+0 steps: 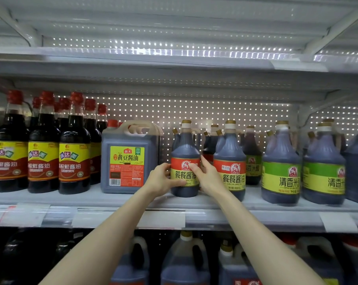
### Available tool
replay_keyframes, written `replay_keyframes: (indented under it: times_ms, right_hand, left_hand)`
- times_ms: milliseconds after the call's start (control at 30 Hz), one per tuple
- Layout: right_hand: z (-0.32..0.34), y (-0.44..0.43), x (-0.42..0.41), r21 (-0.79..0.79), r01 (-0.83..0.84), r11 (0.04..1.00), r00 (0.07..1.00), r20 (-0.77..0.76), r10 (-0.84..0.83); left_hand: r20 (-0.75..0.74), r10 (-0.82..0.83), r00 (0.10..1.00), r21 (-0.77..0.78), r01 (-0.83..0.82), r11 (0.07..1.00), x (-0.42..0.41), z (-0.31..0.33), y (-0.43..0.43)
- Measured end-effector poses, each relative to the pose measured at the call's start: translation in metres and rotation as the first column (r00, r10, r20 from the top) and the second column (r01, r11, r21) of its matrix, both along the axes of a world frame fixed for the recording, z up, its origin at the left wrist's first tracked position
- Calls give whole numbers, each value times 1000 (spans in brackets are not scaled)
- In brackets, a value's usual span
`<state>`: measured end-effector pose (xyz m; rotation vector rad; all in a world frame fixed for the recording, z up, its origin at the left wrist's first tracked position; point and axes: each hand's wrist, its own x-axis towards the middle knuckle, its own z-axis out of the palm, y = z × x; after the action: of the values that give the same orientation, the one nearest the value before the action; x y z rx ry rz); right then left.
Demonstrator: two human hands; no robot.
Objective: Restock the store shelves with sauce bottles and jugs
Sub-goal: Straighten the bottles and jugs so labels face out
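A dark sauce bottle with a red and yellow label and a gold cap stands upright at the front of the middle shelf. My left hand grips its left side, fingers curled round the label. My right hand holds its right side, thumb across the label front. A matching bottle stands right beside it, and a square soy sauce jug with a yellow label stands to the left.
Tall red-capped bottles fill the shelf's left end. Green-labelled vinegar bottles stand on the right. Behind the front row are several more bottles. Large jugs sit on the shelf below. The upper shelf hangs overhead.
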<state>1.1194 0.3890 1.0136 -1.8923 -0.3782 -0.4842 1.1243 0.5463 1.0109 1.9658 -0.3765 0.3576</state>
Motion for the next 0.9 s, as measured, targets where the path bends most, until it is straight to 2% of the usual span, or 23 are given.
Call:
replay_keyframes:
  times_ms: [467, 667, 900]
  right_hand:
    - [-3, 2, 8, -22, 11, 1000, 1000, -16, -11]
    - [-2, 0, 7, -60, 23, 998, 999, -38, -25]
    - [-2, 0, 6, -25, 2, 1000, 999, -39, -3]
  left_hand:
    - [-7, -3, 1000, -18, 2, 1000, 2, -3, 0]
    - [39, 41, 998, 18, -42, 999, 0, -3, -4]
    - [75, 58, 995, 26, -60, 998, -2, -4, -5]
